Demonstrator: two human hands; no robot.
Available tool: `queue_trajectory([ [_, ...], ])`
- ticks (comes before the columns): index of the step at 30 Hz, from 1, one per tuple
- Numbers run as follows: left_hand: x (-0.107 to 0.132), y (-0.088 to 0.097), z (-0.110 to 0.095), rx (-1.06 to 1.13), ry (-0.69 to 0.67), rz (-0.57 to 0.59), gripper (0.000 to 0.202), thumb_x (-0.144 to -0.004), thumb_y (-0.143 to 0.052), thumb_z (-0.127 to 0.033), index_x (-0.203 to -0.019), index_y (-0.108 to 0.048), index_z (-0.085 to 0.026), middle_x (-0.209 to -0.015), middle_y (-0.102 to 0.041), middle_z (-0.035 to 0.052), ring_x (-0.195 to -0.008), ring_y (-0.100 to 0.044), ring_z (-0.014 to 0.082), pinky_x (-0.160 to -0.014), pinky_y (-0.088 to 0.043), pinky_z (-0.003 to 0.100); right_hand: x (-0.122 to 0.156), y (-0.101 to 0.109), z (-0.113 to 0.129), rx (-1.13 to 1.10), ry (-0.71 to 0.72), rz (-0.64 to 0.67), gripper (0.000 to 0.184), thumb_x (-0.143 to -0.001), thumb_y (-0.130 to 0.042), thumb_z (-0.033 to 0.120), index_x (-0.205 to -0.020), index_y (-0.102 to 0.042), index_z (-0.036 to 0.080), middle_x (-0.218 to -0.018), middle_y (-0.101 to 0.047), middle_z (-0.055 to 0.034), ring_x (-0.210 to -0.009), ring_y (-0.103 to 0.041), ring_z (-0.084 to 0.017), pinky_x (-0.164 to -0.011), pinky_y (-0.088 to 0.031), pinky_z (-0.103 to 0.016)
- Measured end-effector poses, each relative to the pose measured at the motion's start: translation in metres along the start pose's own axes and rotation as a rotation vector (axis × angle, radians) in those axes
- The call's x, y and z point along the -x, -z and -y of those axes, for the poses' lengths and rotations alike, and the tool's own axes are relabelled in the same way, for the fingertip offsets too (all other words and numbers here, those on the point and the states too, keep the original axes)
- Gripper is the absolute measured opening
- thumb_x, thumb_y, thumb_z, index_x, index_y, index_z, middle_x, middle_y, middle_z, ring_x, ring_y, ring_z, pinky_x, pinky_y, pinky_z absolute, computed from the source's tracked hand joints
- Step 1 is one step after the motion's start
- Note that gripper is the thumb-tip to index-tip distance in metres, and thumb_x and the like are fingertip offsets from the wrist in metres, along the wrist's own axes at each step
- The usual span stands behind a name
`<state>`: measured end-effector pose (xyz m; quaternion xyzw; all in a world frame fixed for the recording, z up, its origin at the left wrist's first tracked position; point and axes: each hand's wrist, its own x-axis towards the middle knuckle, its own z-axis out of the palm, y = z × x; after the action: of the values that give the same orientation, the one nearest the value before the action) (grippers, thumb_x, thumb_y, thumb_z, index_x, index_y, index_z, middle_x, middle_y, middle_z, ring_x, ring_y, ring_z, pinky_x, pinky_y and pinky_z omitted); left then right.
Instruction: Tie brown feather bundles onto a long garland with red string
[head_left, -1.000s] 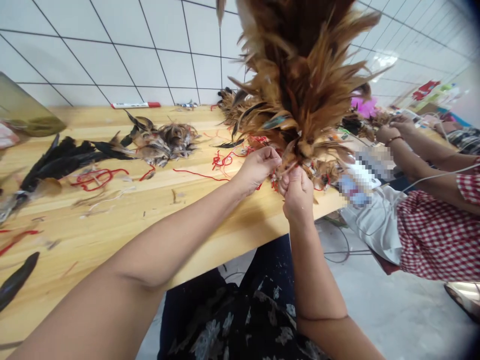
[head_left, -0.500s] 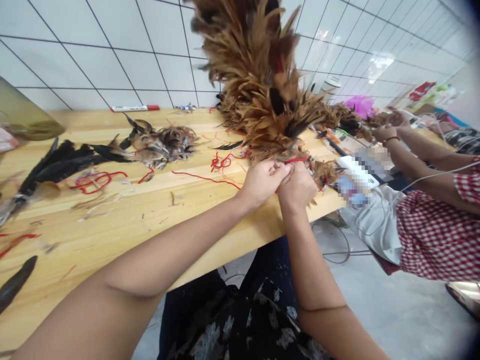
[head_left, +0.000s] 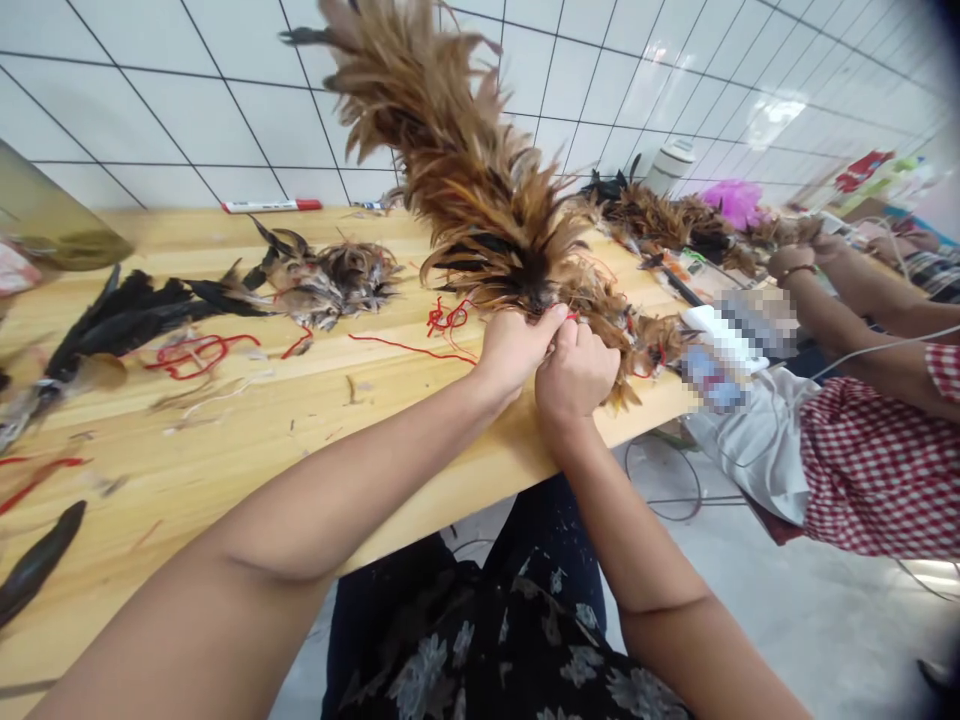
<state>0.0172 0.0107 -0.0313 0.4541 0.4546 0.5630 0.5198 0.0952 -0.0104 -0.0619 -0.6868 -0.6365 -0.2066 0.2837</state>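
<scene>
Plume point(head_left: 480, 170) is leaning leftward over the desk point(head_left: 225, 450), its brown length looking largely built up, though hands are hiding whether its base is fastened; black feathers point(head_left: 124, 320) and red cord point(head_left: 448, 320) are lying loose. The left hand point(head_left: 514, 350) is pinching that base, the right hand point(head_left: 577, 370) is resting fisted alongside, contents hidden, forearms converging.

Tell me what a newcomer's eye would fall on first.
Probably the long, bushy brown feather bundle slanting up from the bare left hand and right hand. Next, the fluffy magenta bundle in the right background, then the looped red string on the pale wooden table's left.
</scene>
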Motion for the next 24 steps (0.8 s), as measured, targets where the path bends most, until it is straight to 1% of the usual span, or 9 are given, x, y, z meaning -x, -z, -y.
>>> queue_trajectory([
  [3, 0.000, 0.001, -0.001, -0.073, -0.018, -0.070, 0.030, -0.073, -0.066, -0.030, -0.050, -0.051, -0.016, -0.046, -0.045, -0.0023, -0.052, -0.047, 0.0093, -0.048, -0.031, 0.021, 0.005, 0.001, 0.005, -0.012, -0.008, 0.018, 0.036, -0.098, -0.028, 0.026, -0.092, -0.062, 0.017, -0.081, -0.061, -0.0105, -0.077, -0.052, -0.022, -0.071, -0.028, -0.036],
  [6, 0.000, 0.003, -0.002, -0.123, 0.017, -0.088, 0.032, -0.070, -0.065, -0.029, -0.048, -0.047, -0.016, -0.045, -0.038, -0.0037, -0.047, -0.040, 0.0073, -0.044, -0.024, 0.021, 0.011, 0.002, 0.010, -0.062, -0.029, 0.067, 0.036, -0.098, -0.028, 0.025, -0.099, -0.062, 0.014, -0.084, -0.062, -0.0119, -0.078, -0.053, -0.022, -0.072, -0.031, -0.036],
  [9, -0.002, 0.006, -0.001, -0.117, 0.035, -0.066, 0.029, -0.070, -0.064, -0.029, -0.049, -0.048, -0.016, -0.047, -0.039, -0.0041, -0.047, -0.039, 0.0065, -0.043, -0.024, 0.021, 0.011, 0.005, 0.009, -0.187, -0.052, 0.123, 0.033, -0.097, -0.030, 0.023, -0.104, -0.061, 0.014, -0.089, -0.065, -0.0122, -0.081, -0.056, -0.022, -0.073, -0.035, -0.034],
  [11, -0.005, 0.009, 0.000, -0.056, 0.035, -0.033, 0.025, -0.069, -0.064, -0.029, -0.052, -0.050, -0.016, -0.048, -0.042, -0.0042, -0.048, -0.042, 0.0068, -0.045, -0.029, 0.021, 0.007, 0.009, 0.003, -0.375, -0.051, 0.175, 0.028, -0.095, -0.035, 0.027, -0.103, -0.061, 0.016, -0.092, -0.066, -0.0105, -0.083, -0.057, -0.021, -0.074, -0.037, -0.032],
  [14, -0.010, 0.012, 0.000, 0.082, 0.033, 0.022, 0.022, -0.067, -0.066, -0.031, -0.057, -0.053, -0.015, -0.053, -0.050, -0.0038, -0.050, -0.047, 0.0070, -0.048, -0.035, 0.020, -0.005, 0.019, -0.011, -0.833, -0.033, 0.350, 0.025, -0.092, -0.045, 0.040, -0.088, -0.060, 0.020, -0.078, -0.063, -0.0036, -0.072, -0.054, -0.017, -0.066, -0.039, -0.028],
  [16, -0.012, 0.014, 0.000, 0.163, 0.036, 0.079, 0.025, -0.065, -0.068, -0.034, -0.059, -0.054, -0.014, -0.055, -0.053, -0.0034, -0.051, -0.048, 0.0065, -0.049, -0.037, 0.019, -0.012, 0.026, -0.022, -1.147, -0.091, 0.521, 0.035, -0.091, -0.046, 0.050, -0.074, -0.054, 0.020, -0.063, -0.052, 0.0014, -0.058, -0.045, -0.012, -0.056, -0.035, -0.025],
  [18, -0.013, 0.015, -0.001, 0.212, 0.030, 0.137, 0.027, -0.064, -0.071, -0.036, -0.061, -0.056, -0.014, -0.058, -0.056, -0.0028, -0.053, -0.050, 0.0066, -0.052, -0.041, 0.019, -0.017, 0.031, -0.030, -1.387, -0.179, 0.677, 0.041, -0.087, -0.050, 0.056, -0.069, -0.050, 0.020, -0.057, -0.044, 0.0044, -0.050, -0.036, -0.009, -0.048, -0.028, -0.023],
  [21, -0.012, 0.017, 0.002, 0.242, -0.037, 0.227, 0.029, -0.063, -0.074, -0.038, -0.069, -0.061, -0.013, -0.067, -0.064, 0.0001, -0.061, -0.057, 0.0087, -0.061, -0.048, 0.021, -0.020, 0.035, -0.039, -1.608, -0.317, 0.865, 0.040, -0.078, -0.063, 0.057, -0.076, -0.052, 0.019, -0.060, -0.048, 0.0052, -0.049, -0.036, -0.007, -0.045, -0.024, -0.021],
  [24, -0.013, 0.020, 0.005, 0.202, -0.079, 0.358, 0.032, -0.067, -0.073, -0.042, -0.073, -0.063, -0.013, -0.073, -0.067, 0.0033, -0.064, -0.060, 0.0113, -0.066, -0.051, 0.025, -0.021, 0.032, -0.044, -1.720, -0.443, 0.988, 0.039, -0.074, -0.068, 0.055, -0.082, -0.054, 0.019, -0.067, -0.054, 0.0039, -0.053, -0.044, -0.007, -0.046, -0.030, -0.020],
])
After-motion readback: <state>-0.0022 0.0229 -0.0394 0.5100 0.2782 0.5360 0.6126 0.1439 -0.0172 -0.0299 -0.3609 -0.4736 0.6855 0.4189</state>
